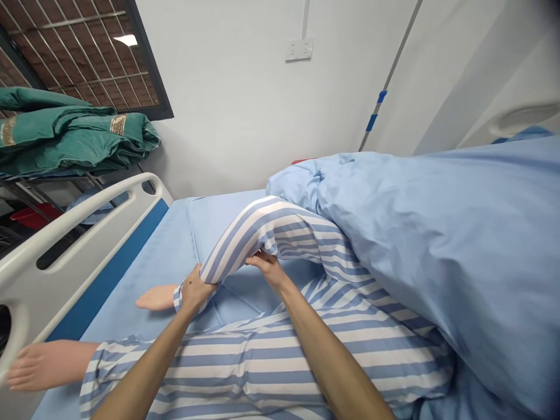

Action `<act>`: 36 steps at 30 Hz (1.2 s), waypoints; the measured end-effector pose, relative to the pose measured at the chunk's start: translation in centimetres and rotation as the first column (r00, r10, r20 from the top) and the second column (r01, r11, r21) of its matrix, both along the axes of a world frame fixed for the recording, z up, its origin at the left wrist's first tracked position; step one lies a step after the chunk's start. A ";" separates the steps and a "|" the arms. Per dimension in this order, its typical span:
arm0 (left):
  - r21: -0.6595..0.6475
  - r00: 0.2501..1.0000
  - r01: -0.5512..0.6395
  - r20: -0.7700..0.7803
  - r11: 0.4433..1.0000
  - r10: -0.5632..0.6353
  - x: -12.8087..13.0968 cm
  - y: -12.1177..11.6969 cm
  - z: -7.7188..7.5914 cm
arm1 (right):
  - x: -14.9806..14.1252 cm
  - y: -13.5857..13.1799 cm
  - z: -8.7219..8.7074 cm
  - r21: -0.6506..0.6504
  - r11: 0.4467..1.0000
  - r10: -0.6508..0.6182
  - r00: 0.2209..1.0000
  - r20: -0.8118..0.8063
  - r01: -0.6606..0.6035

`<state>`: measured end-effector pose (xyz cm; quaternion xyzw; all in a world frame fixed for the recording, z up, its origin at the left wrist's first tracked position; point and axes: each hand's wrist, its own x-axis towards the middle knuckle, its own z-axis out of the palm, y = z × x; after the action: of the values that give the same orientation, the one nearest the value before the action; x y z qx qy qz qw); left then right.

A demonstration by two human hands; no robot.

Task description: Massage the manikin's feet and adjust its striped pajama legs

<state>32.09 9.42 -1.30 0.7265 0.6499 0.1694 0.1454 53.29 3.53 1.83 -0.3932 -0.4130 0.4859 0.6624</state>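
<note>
A manikin in blue-and-white striped pyjamas lies on a hospital bed [175,245] with a light blue sheet. Its far leg [258,233] is bent, knee raised. My left hand [195,289] is closed around the ankle of that leg, at the trouser cuff, beside the bare foot [155,297]. Under the raised knee, my right hand [266,265] grips the striped trouser fabric. The near leg [227,367] lies flat, with its bare foot [39,364] at the lower left. A light blue duvet [437,233] covers the upper body.
A white and blue footboard [74,233] runs along the left side of the bed. Folded green cloths [74,137] lie on a rack behind it. A white wall with a socket [299,49] stands beyond the bed. A white panel [520,119] shows at the right.
</note>
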 end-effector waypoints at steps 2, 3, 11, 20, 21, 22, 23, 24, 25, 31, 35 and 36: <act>-0.002 1.000 0.022 0.010 1.000 -0.022 -0.2 0.0 0.0 | 0.0 -0.1 0.0 0.009 1.000 0.005 1.000 0.008 -0.005; -0.005 0.999 0.033 0.010 0.999 -0.033 -0.4 0.0 0.2 | 0.0 -0.1 -0.1 0.012 1.000 0.005 1.000 0.003 -0.005; 0.001 0.963 0.109 -0.246 0.994 -0.106 -4.8 0.6 4.3 | -0.7 0.0 -0.9 -0.013 0.984 0.180 0.984 0.005 -0.180; -0.052 0.761 0.179 -0.625 0.982 -0.172 -10.5 1.5 13.2 | -3.6 -0.7 -2.6 -0.204 0.915 0.334 0.937 -0.101 -0.348; -0.063 0.736 0.188 -0.652 0.980 -0.183 -10.7 1.5 14.0 | -3.9 -0.8 -3.0 -0.226 0.898 0.357 0.926 -0.125 -0.377; -0.071 0.710 0.203 -0.676 0.977 -0.196 -10.8 1.6 14.8 | -4.2 -0.9 -3.5 -0.244 0.878 0.385 0.911 -0.149 -0.411; -0.071 0.686 0.224 -0.697 0.972 -0.209 -10.8 1.6 15.6 | -4.4 -0.9 -4.0 -0.267 0.854 0.417 0.894 -0.165 -0.447; -0.070 0.662 0.249 -0.716 0.966 -0.222 -10.8 1.7 16.2 | -4.7 -1.0 -4.4 -0.294 0.824 0.452 0.875 -0.173 -0.484; -0.073 0.641 0.270 -0.731 0.960 -0.236 -10.7 1.7 16.8 | -4.9 -1.0 -4.8 -0.321 0.796 0.482 0.858 -0.177 -0.514; -0.088 0.630 0.277 -0.735 0.957 -0.250 -10.8 1.9 16.6 | -5.4 -0.6 -5.0 -0.318 0.809 0.451 0.869 -0.204 -0.495; -0.073 0.752 0.194 -0.629 0.978 -0.196 -10.5 1.9 13.6 | -4.0 -0.4 -2.8 -0.167 0.900 0.379 0.912 -0.155 -0.402; -0.062 0.786 0.183 -0.590 0.981 -0.184 -10.1 1.8 12.7 | -3.4 -0.4 -2.2 -0.111 0.916 0.371 0.920 -0.129 -0.385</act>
<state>22.02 11.26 11.43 0.8025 0.5890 -0.0814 -0.0488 49.93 3.14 -0.33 -0.3235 -0.4123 0.6513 0.5489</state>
